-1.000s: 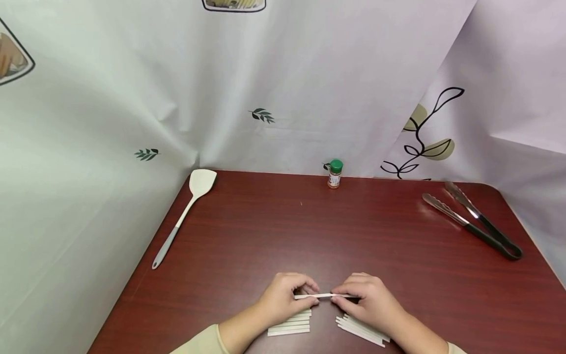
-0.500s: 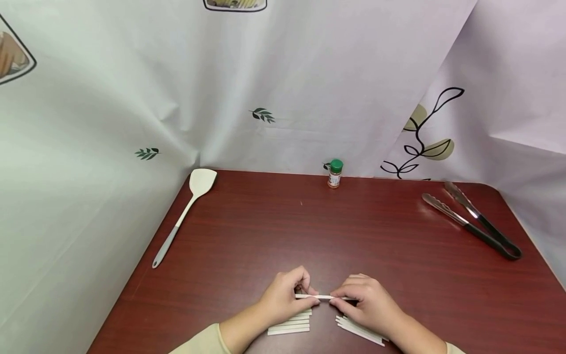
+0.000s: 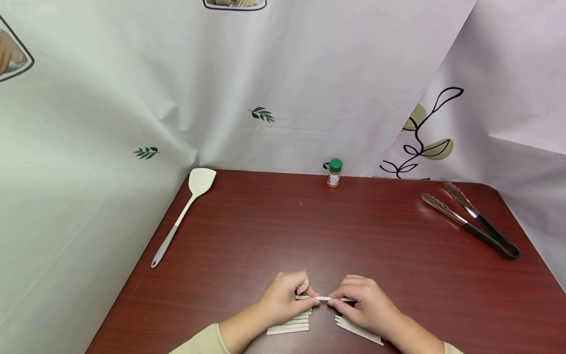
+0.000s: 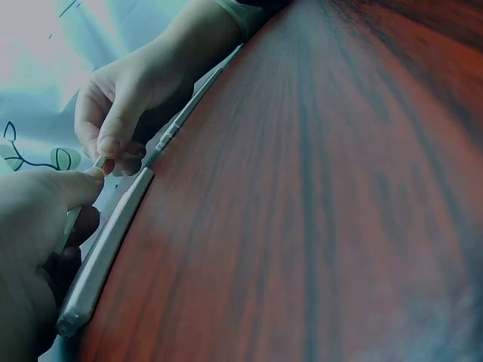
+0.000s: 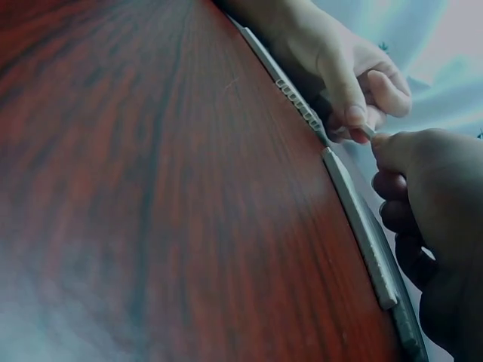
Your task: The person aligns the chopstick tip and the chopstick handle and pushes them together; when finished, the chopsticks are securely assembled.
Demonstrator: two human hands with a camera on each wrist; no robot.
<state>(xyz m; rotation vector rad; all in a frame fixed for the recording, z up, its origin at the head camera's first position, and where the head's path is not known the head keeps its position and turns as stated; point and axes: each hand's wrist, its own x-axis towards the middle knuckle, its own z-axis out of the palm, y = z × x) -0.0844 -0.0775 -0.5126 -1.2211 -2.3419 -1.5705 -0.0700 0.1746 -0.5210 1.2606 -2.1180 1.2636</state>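
Observation:
A thin off-white stick [image 3: 324, 298] spans the short gap between my two hands, roughly level and close over the table. My left hand [image 3: 286, 296] pinches its left part between thumb and fingers, with the index finger bent. Its right part is pinched by my right hand [image 3: 366, 299], thumb in front and fingers behind. In both wrist views the fingertips nearly meet around the stick [image 5: 367, 131]. Below my left hand lies a row of similar sticks [image 3: 289, 328], side by side. A looser slanted bunch of sticks [image 3: 358, 330] lies under my right hand, partly hidden by it.
A white spatula with a grey handle [image 3: 165, 246] lies along the table's left edge. A green-capped spice jar [image 3: 334, 173] stands at the back. Metal tongs with black handles [image 3: 488, 231] lie spread at the right. White printed sheeting [image 3: 300, 73] hangs behind the reddish-brown table [image 3: 265, 221].
My left index finger has bent upward from its flatter pose. My right hand has shifted slightly left, narrowing the gap along the stick. The other things stay put.

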